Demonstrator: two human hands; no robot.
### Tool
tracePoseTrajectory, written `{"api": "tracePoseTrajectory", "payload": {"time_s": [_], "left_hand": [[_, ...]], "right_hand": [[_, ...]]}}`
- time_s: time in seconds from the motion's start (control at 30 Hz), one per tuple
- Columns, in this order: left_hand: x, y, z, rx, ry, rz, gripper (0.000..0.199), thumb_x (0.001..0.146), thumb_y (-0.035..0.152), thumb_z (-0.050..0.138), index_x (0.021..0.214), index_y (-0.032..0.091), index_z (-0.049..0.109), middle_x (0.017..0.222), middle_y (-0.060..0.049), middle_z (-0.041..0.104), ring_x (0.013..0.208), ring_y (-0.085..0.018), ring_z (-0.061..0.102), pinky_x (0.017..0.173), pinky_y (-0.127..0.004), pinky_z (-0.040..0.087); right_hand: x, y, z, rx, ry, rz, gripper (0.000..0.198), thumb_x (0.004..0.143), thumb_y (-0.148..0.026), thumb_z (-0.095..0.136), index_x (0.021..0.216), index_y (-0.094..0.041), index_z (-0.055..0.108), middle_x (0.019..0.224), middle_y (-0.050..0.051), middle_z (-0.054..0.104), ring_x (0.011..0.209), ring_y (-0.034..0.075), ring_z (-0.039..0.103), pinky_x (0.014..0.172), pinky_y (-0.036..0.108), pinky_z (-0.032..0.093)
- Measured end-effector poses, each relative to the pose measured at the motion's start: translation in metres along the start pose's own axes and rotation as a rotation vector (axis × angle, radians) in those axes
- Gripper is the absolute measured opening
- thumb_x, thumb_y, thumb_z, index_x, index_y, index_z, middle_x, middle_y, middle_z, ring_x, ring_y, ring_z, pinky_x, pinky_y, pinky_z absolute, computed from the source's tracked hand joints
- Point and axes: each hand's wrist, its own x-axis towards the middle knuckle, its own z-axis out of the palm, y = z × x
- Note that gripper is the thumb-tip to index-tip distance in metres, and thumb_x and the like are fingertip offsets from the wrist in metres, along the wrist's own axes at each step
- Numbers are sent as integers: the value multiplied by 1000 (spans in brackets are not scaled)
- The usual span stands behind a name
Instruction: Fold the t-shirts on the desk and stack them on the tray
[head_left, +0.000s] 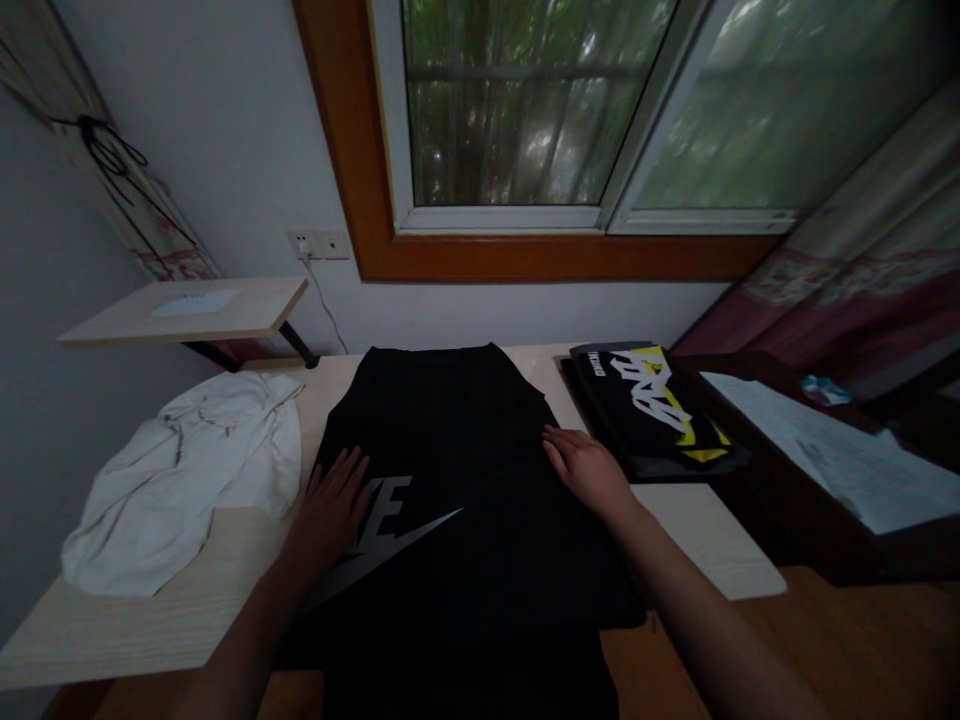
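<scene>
A black shirt [457, 430] with grey lettering and a swoosh print lies spread on the pale wooden desk [142, 630], its lower part reaching the front edge. My left hand [337, 505] rests flat on the shirt's left side, fingers stretched out and partly covering the lettering. On the right side of the shirt lies my right hand [585, 465], palm down with its fingers extended near the edge of the cloth. Neither hand grips anything.
A crumpled white garment [195, 470] lies left, before a small raised shelf [187, 310]. Folded dark clothes [652, 405] with a white and yellow print are stacked right. Beyond them, papers [832, 450] lie on a dark surface. A window [540, 110] is behind the desk.
</scene>
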Motion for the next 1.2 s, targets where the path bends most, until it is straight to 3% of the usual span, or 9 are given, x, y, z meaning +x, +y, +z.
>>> {"api": "tracePoseTrajectory", "payload": {"time_s": [0.17,0.27,0.4,0.5,0.57,0.7,0.83,1.03,1.2], "left_hand": [[-7,0,-3,-29,-4,2,53,102,40,39,151,21,44,160,-13,40,149,-32,34,117,-58,34],[-6,1,-15,-48,-14,4,49,101,43,41,144,22,53,153,-11,50,142,-30,45,114,-52,40],[4,3,-41,-17,-60,-25,34,101,35,40,109,23,71,113,-9,74,106,-25,67,96,-42,52],[14,2,-53,39,-97,-65,36,101,37,39,86,23,69,88,-6,72,82,-22,68,79,-37,54],[23,-2,-54,50,-84,-81,37,101,38,39,84,23,68,85,-6,71,80,-22,68,75,-37,54],[44,-13,-42,-19,79,-55,31,100,34,42,110,22,69,116,-9,72,109,-25,66,100,-41,51],[62,-20,-19,-54,118,27,43,99,34,42,134,17,60,150,-11,53,142,-28,44,119,-47,36],[64,-20,9,-39,35,21,51,101,35,39,148,19,48,159,-10,41,149,-30,36,121,-56,29],[59,-20,12,-20,17,13,51,102,35,39,150,19,46,161,-9,38,150,-30,33,122,-55,28]], "right_hand": [[4,0,-7,-84,-13,43,47,105,-39,34,106,-17,75,108,13,75,100,27,69,93,39,50],[7,-1,-12,-158,-18,55,50,105,-40,34,90,-18,75,92,13,74,86,25,69,83,37,48],[11,-2,-18,-225,-22,54,54,105,-43,33,81,-18,75,84,12,73,75,22,68,74,34,45],[15,-2,-20,-253,-55,73,56,105,-45,34,77,-19,74,82,11,73,69,21,67,67,33,42],[18,-2,-20,-260,-69,101,55,104,-46,35,77,-19,74,83,11,73,68,21,67,63,32,41],[27,-4,-17,-227,5,148,46,104,-44,37,90,-19,73,93,12,71,79,22,66,68,32,45],[41,-8,-7,-205,102,149,36,102,-40,42,115,-19,69,114,15,65,104,30,59,87,39,48],[50,-9,17,-156,88,187,36,101,-33,46,131,-24,64,133,15,55,110,34,51,92,46,46],[44,-4,25,-163,63,215,35,102,-30,46,132,-27,63,132,12,56,111,32,49,87,42,45]]}}
